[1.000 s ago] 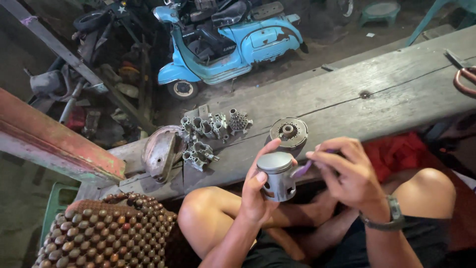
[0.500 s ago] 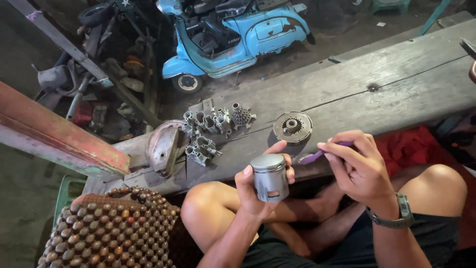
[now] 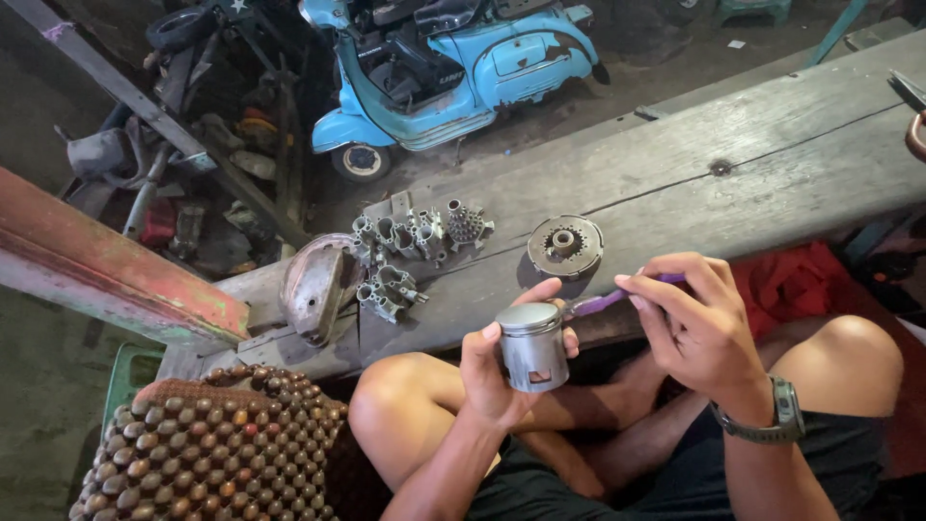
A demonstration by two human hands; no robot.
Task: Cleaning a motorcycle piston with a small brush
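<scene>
My left hand (image 3: 497, 371) grips a grey metal piston (image 3: 531, 344), held upright over my crossed legs. A small purple-handled tool (image 3: 606, 299), perhaps a brush, is pinched in my right hand (image 3: 690, 323), and its tip reaches toward the piston's top edge. I wear a watch (image 3: 776, 415) on the right wrist. Just beyond my hands, on the wooden plank (image 3: 733, 145), lies a round toothed clutch part (image 3: 565, 245).
A cluster of small metal engine parts (image 3: 410, 253) and a curved metal cover (image 3: 313, 287) lie on the plank to the left. A beaded seat mat (image 3: 207, 449) is at lower left. Below stand a light blue scooter (image 3: 453, 68) and scrap parts (image 3: 174, 145). Red cloth (image 3: 786, 285) lies by my right knee.
The piston has been lowered a little and held more upright in my left hand. My right hand with the purple tool has stayed close by its top.
</scene>
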